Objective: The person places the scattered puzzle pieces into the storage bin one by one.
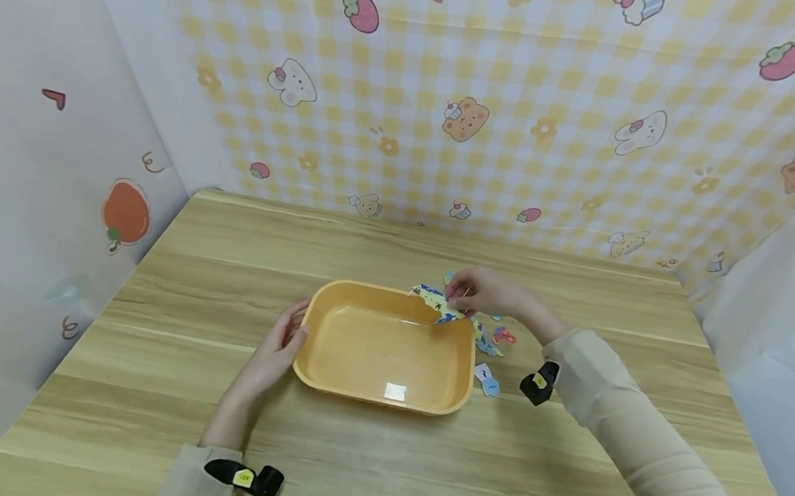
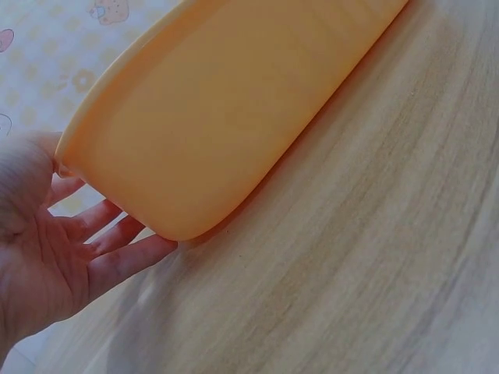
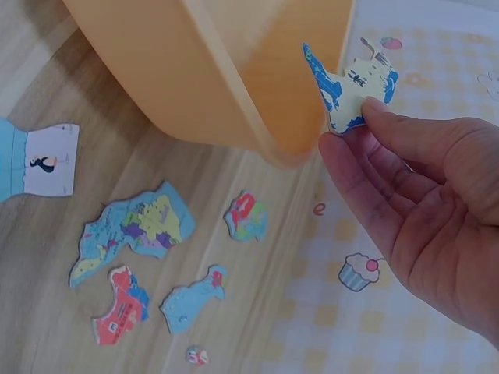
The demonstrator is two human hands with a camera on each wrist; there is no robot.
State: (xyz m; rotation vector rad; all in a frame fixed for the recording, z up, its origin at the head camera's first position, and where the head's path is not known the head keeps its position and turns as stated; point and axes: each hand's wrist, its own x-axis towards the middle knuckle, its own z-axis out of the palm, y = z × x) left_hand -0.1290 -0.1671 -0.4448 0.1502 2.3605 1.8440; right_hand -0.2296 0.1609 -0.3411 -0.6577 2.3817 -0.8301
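An orange-yellow plastic basin stands on the wooden table, its bare bottom visible. At its left end my left hand holds the rim, thumb at the top edge; the left wrist view shows the fingers against the basin's outer wall. Over the far right corner, my right hand pinches a cream and blue map puzzle piece between thumb and fingers. Beside the basin's right end lie a blue world-map piece, a red piece, a light blue piece and a penguin piece.
A small red and green piece and a tiny round one also lie right of the basin. A yellow checked cloth hangs behind the table. White sheets flank both sides.
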